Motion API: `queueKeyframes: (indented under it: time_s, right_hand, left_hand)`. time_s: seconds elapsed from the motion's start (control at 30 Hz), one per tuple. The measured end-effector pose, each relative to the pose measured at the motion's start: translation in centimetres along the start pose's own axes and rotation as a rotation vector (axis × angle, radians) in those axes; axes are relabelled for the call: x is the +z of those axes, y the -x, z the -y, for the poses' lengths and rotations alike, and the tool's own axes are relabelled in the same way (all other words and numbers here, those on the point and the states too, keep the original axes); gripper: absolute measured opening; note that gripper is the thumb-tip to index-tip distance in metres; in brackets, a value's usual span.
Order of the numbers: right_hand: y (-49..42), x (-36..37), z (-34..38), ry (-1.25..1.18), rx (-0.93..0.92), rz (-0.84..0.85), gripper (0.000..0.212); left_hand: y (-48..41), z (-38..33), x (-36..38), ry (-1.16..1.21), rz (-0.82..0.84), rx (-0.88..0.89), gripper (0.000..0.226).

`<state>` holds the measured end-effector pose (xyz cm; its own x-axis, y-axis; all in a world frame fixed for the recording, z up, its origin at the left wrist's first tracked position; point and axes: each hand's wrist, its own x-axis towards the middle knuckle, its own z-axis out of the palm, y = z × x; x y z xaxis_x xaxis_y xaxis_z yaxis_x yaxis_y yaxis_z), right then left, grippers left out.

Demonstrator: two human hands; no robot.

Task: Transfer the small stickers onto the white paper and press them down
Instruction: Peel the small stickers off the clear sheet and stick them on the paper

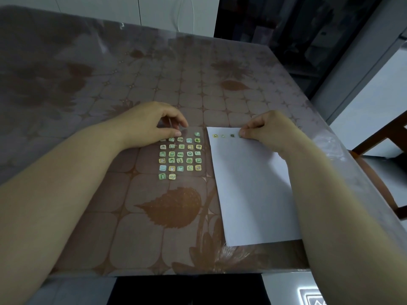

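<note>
Left hand: the left hand sits at the 11 o'clock corner of the clear plastic sticker sheet. Thumb and forefinger are closed on the sheet's far edge, which curls up off the desk. I judge this steadies the flimsy film while pieces are peeled.
Right hand: the right hand is at the 1 o'clock corner of the rectangular white paper, with thumb and forefinger brought together on a fourth sticker. Only a green sliver shows under the thumb, so it seems to be pressed flat rather than carried.
Sticker sheet: it lies at the desk's centre and carries rows of small green and yellow square stickers. The far row is mostly bare, with one piece left at its 3 o'clock end. The near row holds two.
White paper: it lies flat at 3 o'clock of the sheet, their edges almost meeting, which keeps each transfer short.
Placed row: three stickers line the paper's 12 o'clock edge, running from 9 towards 3. The fourth continues that line.
Desk: the brown leaf-patterned desk wears a glossy clear cover, which is wrinkled by the paper's 6 o'clock edge.
Surroundings: a dark wooden chair stands at 3 o'clock, beyond the desk's edge and well apart from the work.
In the way: nothing lies between sheet and paper. The right forearm crosses the paper's 3 o'clock side and hides part of it.
</note>
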<state>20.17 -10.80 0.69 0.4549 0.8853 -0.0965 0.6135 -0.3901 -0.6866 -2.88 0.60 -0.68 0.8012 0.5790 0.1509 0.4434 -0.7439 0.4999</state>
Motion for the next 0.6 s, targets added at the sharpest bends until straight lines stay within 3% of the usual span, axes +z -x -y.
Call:
queueKeyframes:
  time_s: [0.6]
  right_hand:
    - [0.0,-0.43,-0.23,-0.016,0.029,-0.002,0.023]
  left_hand:
    - [0.09,-0.07,-0.08,0.0,0.002,-0.005,0.019]
